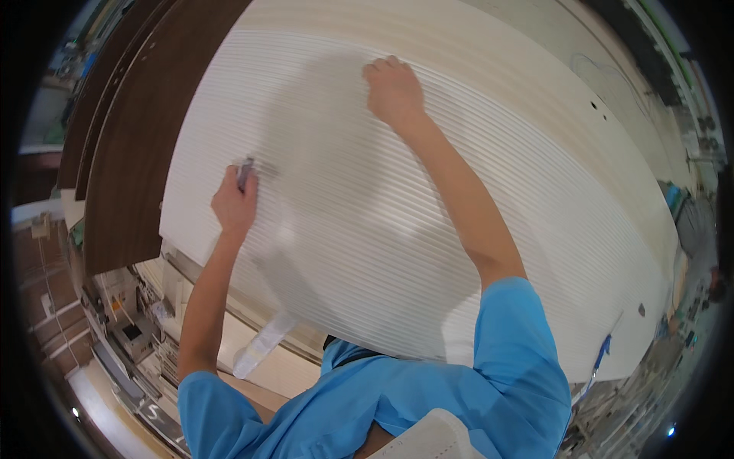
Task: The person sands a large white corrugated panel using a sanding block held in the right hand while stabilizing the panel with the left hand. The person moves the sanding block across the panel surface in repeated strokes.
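Note:
A large white panel (359, 260) with fine parallel ridges lies in front of me. My left hand (234, 205) is over the left part of the panel, its fingers closed round a small grey object (245, 174). That object is short and blurred, and I cannot tell its kind. Farther away, near the panel's far edge, my right hand (394, 93) rests on or just above the ridges. The right fingers are curled together, and whatever they may hold is hidden.
Dark brown boards (145, 138) stand along the panel's left side. A blue-handled tool (604, 348) lies at the panel's right end, near a small dark piece (641, 310). A translucent strip (264, 346) hangs by the near edge. Control equipment (134, 336) stands lower left.

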Tool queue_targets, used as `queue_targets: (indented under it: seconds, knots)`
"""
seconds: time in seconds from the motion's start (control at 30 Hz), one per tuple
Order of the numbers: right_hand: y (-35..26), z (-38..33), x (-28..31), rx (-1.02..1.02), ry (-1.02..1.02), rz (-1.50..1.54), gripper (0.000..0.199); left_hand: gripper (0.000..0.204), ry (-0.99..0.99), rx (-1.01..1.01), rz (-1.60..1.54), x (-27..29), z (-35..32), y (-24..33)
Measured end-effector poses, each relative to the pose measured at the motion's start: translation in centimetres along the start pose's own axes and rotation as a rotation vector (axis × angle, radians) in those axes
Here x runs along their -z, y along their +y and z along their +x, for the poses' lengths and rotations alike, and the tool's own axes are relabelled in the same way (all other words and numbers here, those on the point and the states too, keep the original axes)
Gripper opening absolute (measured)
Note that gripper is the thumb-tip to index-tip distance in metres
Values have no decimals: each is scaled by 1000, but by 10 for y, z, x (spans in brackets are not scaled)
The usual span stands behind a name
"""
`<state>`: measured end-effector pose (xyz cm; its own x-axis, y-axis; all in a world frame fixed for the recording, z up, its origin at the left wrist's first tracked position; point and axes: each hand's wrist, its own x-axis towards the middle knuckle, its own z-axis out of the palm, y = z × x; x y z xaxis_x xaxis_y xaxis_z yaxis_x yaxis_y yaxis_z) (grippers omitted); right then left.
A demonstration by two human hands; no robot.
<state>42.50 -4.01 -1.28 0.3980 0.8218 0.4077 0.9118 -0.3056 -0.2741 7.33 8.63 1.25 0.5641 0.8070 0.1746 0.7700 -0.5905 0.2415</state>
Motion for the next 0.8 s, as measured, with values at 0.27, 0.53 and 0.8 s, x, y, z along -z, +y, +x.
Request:
queue_targets:
  seconds: [0.27,0.53,0.8]
  knots:
    - [125,-186,146,-118,28,-199,19,31,36,-77,-42,2,2,3]
    - [104,-149,90,-143,52,-104,20,30,-21,-34,-32,6,1,5]
    - [-67,95,-55,-18,-123,23,23,31,-6,-48,-17,4,6,3]
